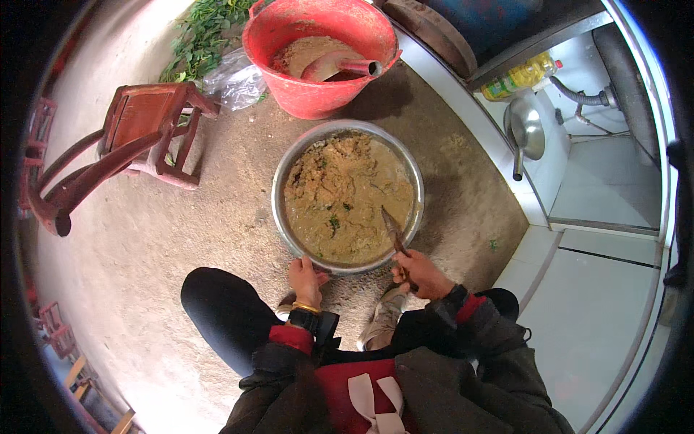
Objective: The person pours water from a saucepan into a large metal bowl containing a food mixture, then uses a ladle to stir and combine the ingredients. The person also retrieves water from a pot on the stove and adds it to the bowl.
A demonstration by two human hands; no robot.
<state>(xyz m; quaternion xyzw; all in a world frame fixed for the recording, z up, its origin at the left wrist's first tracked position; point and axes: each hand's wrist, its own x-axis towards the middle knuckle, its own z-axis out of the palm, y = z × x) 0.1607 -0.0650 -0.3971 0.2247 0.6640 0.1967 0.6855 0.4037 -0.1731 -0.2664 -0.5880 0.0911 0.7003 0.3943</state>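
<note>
A round metal basin point(279, 217) stands on the floor in front of my feet. It holds a wet brown mash point(347, 190) with a few dark green leaf bits; its upper part looks drier and crumbly. My left hand point(307, 282) grips the basin's near rim, with the thumb on top. In my right hand point(423, 274) is the handle of a dark stirring tool point(391, 228). Its narrow end dips into the mash near the right side of the basin. My fingers hide most of the handle, so its exact kind is unclear.
Beyond the basin stands a red bucket point(320, 97) with brown meal and a scoop point(336, 65). A wooden chair point(143, 122), a plastic bag point(236, 81) and green leafy stems point(211, 27) are at left. On the right, a tiled cabinet holds an oil bottle point(520, 76) and a metal ladle point(526, 133).
</note>
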